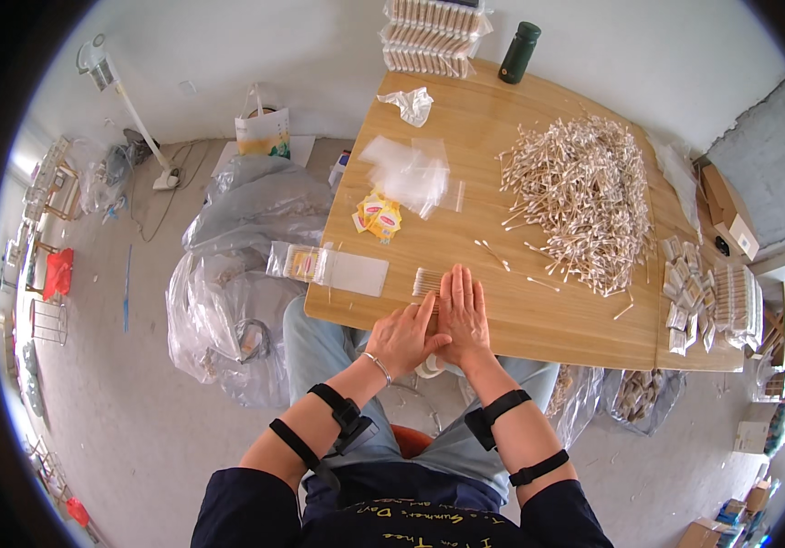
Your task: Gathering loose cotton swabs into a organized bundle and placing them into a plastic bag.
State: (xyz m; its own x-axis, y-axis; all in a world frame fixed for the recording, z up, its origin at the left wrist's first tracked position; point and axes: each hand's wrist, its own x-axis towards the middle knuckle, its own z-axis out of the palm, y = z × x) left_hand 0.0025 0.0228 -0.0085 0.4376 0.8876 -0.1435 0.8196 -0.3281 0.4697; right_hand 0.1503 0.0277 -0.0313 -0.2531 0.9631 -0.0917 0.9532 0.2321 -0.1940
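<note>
A small row of cotton swabs (pixel 426 281) lies side by side near the front edge of the wooden table (pixel 465 119). My right hand (pixel 464 315) rests flat at the right end of this row, its fingers straight and together. At the row's near side is my left hand (pixel 403 336), its index finger stretched out and its thumb reaching toward the right hand. Part of the row is hidden by the hands. Just left of it lie a white card (pixel 358 274) and a clear plastic bag (pixel 305 263) with a yellow label inside.
A big heap of loose cotton swabs (pixel 584 196) covers the table's right half. Further left lie yellow labels (pixel 377 217), clear bags (pixel 411 173) and a crumpled tissue (pixel 411 105). Filled packs (pixel 434 36) and a green bottle (pixel 520 53) stand at the back; small packs (pixel 687 288) lie right.
</note>
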